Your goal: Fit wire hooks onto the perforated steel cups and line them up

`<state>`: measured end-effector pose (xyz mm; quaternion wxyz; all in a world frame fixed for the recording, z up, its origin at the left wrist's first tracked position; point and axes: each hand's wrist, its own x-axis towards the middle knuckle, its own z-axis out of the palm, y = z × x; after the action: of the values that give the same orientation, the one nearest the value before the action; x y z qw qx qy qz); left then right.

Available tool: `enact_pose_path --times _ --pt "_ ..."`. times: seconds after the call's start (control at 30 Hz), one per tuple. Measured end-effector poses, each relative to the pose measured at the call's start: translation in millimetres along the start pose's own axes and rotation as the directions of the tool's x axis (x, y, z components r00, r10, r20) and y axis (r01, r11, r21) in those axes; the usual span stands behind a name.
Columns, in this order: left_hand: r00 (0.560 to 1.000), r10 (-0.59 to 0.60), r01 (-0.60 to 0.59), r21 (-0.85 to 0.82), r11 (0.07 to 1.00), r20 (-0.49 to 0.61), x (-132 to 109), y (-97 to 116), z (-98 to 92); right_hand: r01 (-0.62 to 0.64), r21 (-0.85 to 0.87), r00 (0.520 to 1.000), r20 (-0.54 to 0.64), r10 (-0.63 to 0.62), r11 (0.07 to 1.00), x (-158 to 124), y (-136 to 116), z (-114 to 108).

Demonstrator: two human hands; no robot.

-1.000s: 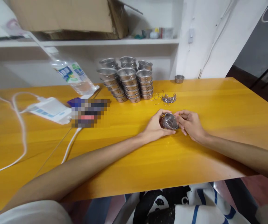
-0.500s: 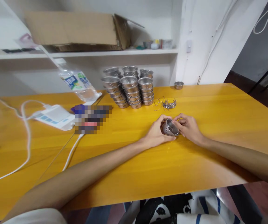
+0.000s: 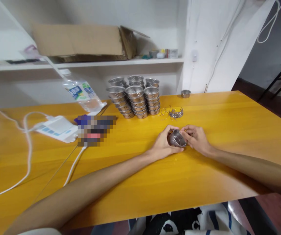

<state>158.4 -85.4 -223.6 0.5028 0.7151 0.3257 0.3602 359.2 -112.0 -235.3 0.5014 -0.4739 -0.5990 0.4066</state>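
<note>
Head view: perforated metal cup (image 3: pixel 177 138) between both hands, left hand (image 3: pixel 163 143) and right hand (image 3: pixel 196 138).

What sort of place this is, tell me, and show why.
Probably a small assembly workshop: stacks of perforated metal cups beside a pile of wire rings on a yellow table, a cardboard box on the shelf behind.

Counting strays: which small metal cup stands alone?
The small silver cup at the yellow table's far edge; the others sit in stacks, bar the held cup in the left hand.
</note>
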Motion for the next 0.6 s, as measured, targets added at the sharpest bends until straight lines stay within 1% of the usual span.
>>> enact_pose_path --times 0.23,0.47,0.5,0.6 --pt "1.000 0.014 -0.014 -0.020 1.000 0.003 0.2 -4.5 0.3 -0.012 0.032 1.000 0.002 0.012 0.999 0.1 -1.4 0.5" --pt "1.000 0.024 -0.024 -0.004 1.000 0.019 1.3 -4.1 -0.7 -0.027 -0.015 0.997 -0.067 0.026 1.000 -0.1 -3.5 3.1" --pt "0.999 0.032 -0.032 -0.005 0.999 0.016 1.4 -4.4 -0.7 -0.017 -0.025 0.996 -0.088 0.015 1.000 0.6 -2.7 2.6" --pt "0.998 0.070 -0.070 -0.044 0.997 -0.007 1.0 -5.1 0.3 0.060 -0.054 0.985 -0.162 -0.068 0.997 4.8 -0.5 -1.6"
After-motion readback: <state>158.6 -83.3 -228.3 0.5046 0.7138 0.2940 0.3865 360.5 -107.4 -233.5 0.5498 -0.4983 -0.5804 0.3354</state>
